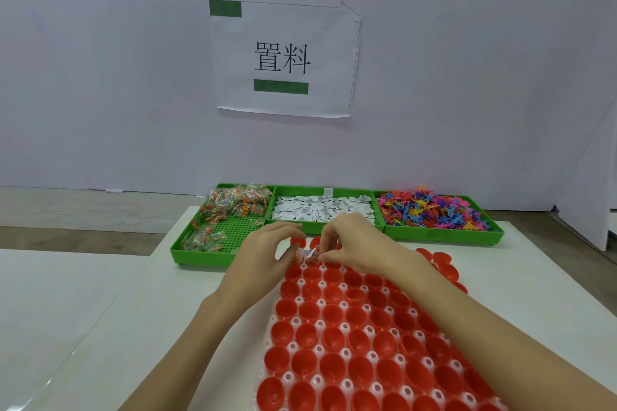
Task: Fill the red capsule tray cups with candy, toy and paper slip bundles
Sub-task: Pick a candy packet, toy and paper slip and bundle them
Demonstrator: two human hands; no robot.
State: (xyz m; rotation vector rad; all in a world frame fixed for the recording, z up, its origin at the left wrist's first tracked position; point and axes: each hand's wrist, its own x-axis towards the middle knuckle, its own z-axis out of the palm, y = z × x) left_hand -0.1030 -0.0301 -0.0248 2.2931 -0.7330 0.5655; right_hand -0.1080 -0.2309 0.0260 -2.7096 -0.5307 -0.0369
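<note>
Bundle (306,255): small wrapped candy-and-slip packet, over far edge of red capsule tray (360,337).
Left hand (263,253): fingers curled, pinched bundle.
Right hand (354,243): pinched bundle's other side.

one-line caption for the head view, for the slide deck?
Both hands, left hand and right hand, pinch a small bundle over the far rows of the red capsule tray.

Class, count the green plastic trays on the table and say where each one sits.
3, side by side behind the red capsule tray: left green tray holds candy packets, middle green tray paper slips, right green tray colourful toys. None appears hidden.
</note>
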